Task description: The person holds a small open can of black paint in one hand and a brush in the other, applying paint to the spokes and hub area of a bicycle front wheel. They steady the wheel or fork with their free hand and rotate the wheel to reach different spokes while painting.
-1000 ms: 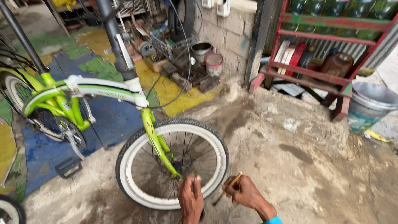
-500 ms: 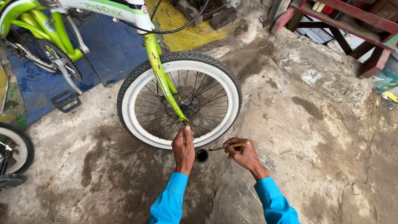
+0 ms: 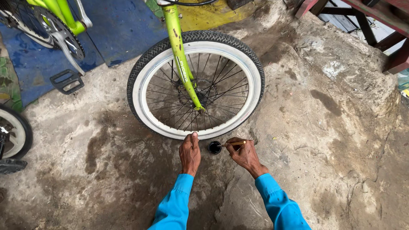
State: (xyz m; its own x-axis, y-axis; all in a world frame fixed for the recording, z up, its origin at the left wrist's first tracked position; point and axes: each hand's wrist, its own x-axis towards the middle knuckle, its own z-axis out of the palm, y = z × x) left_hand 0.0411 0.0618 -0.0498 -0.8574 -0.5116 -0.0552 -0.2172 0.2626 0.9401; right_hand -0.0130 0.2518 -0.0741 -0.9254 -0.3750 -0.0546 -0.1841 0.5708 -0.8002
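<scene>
Now I see right hand (image 3: 245,154) fingers pinching a thin yellowish brush (image 3: 233,144), tip over small black round pot (image 3: 214,147); left hand (image 3: 190,151) fingers pressed together, touching white-walled bicycle wheel (image 3: 145,76) at frame centre.

You look down on a rough concrete floor (image 3: 332,140), grey-brown, cracked and uneven, blotched with dark oily stains (image 3: 110,145) toward the lower left and a paler scuffed patch (image 3: 332,68) toward the upper right. At the upper left, a worn blue mat (image 3: 119,30) covers the ground, its edge ragged where it meets the concrete, and beside it at the top lies a strip of yellow sheeting (image 3: 213,15). In the upper right corner you see the legs of a red metal rack (image 3: 383,30), its paint dulled. Soft, even daylight falls across the scene, casting only faint shadows.
</scene>
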